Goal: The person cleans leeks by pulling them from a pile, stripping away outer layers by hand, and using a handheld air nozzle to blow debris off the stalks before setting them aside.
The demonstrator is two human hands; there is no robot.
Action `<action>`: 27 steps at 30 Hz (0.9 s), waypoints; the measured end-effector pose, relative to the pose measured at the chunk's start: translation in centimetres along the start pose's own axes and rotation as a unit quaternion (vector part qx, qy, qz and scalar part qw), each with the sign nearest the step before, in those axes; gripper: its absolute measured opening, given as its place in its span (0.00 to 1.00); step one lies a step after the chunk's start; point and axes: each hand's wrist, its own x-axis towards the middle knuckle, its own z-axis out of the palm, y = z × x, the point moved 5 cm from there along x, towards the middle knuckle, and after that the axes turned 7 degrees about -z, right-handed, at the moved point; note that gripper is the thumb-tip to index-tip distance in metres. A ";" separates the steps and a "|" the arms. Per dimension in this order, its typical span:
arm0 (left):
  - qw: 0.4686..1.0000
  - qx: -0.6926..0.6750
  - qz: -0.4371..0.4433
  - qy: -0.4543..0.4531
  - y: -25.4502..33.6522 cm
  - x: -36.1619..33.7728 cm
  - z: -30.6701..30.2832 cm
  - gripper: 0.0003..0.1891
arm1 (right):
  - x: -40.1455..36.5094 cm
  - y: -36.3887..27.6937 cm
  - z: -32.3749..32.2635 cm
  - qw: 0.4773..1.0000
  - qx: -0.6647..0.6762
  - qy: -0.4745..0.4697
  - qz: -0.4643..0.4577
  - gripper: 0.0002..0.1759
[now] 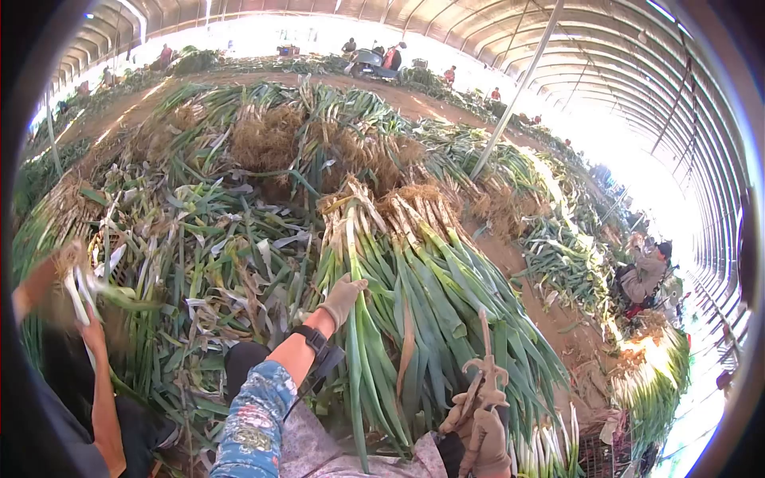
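My left hand, in a tan glove, is closed around the green part of a leek, whose roots point away from me. Beneath it, a large heap of leeks spreads across my front, roots at the far end and leaves towards me. Low on the right, my gloved right hand is wrapped around a dirt-coloured air blow gun. Its thin nozzle points up over the leaves. Part of the grip is hidden by the fingers.
Close on my left, a co-worker's hand holds pale leek stems, blurred. Stripped leaves cover the ground beside me. White leeks stand at lower right near a dark crate. A metal pole rises beyond the heap.
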 end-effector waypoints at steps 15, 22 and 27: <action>0.966 -0.225 -0.116 -0.051 -5.0 11.1 -1.3 0.18 | 1.8 1.9 -2.7 0.992 -0.034 0.112 0.052 0.28; 0.989 -0.144 0.020 -0.003 0.4 8.9 -1.2 0.13 | 4.9 3.6 -3.7 0.996 0.002 0.065 0.062 0.23; 0.993 -0.102 0.062 -0.003 4.1 2.7 0.2 0.18 | 8.2 3.8 -2.2 0.998 -0.024 0.013 0.058 0.22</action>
